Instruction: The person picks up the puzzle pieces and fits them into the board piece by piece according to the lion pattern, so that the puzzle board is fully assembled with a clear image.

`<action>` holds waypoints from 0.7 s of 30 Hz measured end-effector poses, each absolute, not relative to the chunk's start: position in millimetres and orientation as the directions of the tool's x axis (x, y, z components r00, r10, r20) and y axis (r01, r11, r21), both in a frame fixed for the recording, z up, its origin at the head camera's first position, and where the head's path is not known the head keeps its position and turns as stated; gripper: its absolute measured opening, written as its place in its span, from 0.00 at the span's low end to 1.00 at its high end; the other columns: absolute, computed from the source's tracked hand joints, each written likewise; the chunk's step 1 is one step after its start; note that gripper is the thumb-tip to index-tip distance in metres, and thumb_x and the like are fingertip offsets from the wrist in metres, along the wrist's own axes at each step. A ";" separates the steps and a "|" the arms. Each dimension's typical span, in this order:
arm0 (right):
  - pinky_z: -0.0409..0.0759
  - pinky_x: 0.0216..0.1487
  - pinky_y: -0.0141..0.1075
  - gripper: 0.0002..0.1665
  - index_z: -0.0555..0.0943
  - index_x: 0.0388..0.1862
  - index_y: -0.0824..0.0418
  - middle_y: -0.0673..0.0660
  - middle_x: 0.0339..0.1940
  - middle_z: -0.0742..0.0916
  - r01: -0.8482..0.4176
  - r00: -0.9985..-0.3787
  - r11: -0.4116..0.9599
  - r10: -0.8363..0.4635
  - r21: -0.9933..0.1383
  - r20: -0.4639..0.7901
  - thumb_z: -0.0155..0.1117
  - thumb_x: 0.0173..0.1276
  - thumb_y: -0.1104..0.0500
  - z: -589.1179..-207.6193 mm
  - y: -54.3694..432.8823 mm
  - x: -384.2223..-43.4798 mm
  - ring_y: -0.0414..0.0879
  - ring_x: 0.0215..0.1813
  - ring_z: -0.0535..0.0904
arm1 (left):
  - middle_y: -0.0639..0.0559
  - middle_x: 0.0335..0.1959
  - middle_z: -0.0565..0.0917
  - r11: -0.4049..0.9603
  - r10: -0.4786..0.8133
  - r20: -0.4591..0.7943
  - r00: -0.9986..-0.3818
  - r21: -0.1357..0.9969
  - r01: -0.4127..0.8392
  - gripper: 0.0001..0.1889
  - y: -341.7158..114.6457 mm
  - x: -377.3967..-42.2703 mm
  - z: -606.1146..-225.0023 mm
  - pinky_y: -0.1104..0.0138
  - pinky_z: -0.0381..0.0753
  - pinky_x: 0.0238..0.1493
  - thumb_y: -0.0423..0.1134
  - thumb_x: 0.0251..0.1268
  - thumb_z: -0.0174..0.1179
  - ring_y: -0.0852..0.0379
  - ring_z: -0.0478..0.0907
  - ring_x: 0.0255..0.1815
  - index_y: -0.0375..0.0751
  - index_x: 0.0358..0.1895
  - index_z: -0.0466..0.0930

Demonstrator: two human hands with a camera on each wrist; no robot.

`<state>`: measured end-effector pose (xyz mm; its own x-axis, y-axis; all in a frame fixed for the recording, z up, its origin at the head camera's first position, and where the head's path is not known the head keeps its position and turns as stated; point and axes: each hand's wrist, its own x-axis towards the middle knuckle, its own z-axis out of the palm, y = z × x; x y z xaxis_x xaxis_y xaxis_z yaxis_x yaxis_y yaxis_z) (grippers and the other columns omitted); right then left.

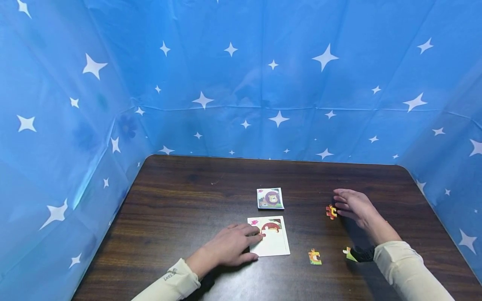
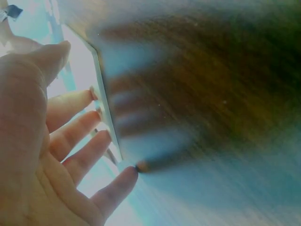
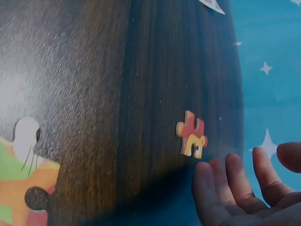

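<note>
My left hand (image 1: pixel 233 246) rests on the left side of a white square puzzle board (image 1: pixel 274 246), fingers extended over its edge. Along the board's top shows a strip of picture with a reddish-brown, mane-like shape. In the left wrist view, the fingertips (image 2: pixel 124 176) lie along the board's edge. Over at the right, my right hand (image 1: pixel 357 207) holds nothing, its fingers loosely stretched just beside a red and yellow jigsaw piece (image 1: pixel 331 212). That piece lies flat on the table in the right wrist view, just beyond the fingertips.
A small picture card with a lion (image 1: pixel 270 198) lies behind the board. An orange and green jigsaw piece (image 1: pixel 314 257) is right of the board; another green piece (image 1: pixel 350 254) sits partly behind the black wrist camera (image 1: pixel 363 254). Blue starry cloth surrounds the dark wooden table (image 1: pixel 196 188).
</note>
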<state>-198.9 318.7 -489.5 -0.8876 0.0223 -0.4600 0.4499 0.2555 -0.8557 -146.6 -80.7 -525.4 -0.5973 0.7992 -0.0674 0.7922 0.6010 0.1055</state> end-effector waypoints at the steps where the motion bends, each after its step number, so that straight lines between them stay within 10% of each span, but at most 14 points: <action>1: 0.80 0.64 0.46 0.32 0.58 0.79 0.68 0.69 0.72 0.72 0.457 -0.884 0.269 0.028 -0.848 -0.467 0.35 0.85 0.51 -490.3 319.1 -198.5 0.57 0.68 0.75 | 0.54 0.70 0.77 0.599 0.801 -0.064 -0.596 0.104 0.794 0.31 -80.7 -146.8 -525.0 0.52 0.76 0.66 0.62 0.71 0.56 0.55 0.73 0.71 0.54 0.72 0.73; 10: 0.78 0.66 0.54 0.32 0.57 0.79 0.70 0.75 0.79 0.62 0.494 -0.859 0.301 0.022 -0.816 -0.512 0.35 0.85 0.53 -499.4 316.7 -197.3 0.67 0.76 0.65 | 0.54 0.70 0.76 0.603 0.797 -0.082 -0.598 0.119 0.789 0.30 -79.9 -147.3 -525.2 0.52 0.75 0.68 0.62 0.72 0.55 0.54 0.72 0.72 0.55 0.72 0.73; 21: 0.77 0.38 0.38 0.20 0.79 0.59 0.70 0.67 0.48 0.88 0.385 -0.921 0.645 0.227 -0.660 -0.316 0.59 0.69 0.66 -511.7 285.7 -204.5 0.53 0.43 0.82 | 0.54 0.70 0.76 0.605 0.796 -0.082 -0.599 0.122 0.787 0.30 -80.2 -147.2 -526.3 0.52 0.75 0.68 0.61 0.72 0.55 0.54 0.72 0.72 0.54 0.72 0.73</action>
<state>-204.5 285.7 -511.7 -0.9213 0.2270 -0.3157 0.3851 0.6447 -0.6603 -147.2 -80.2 -526.3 -0.5993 0.7963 -0.0822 0.7870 0.6049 0.1216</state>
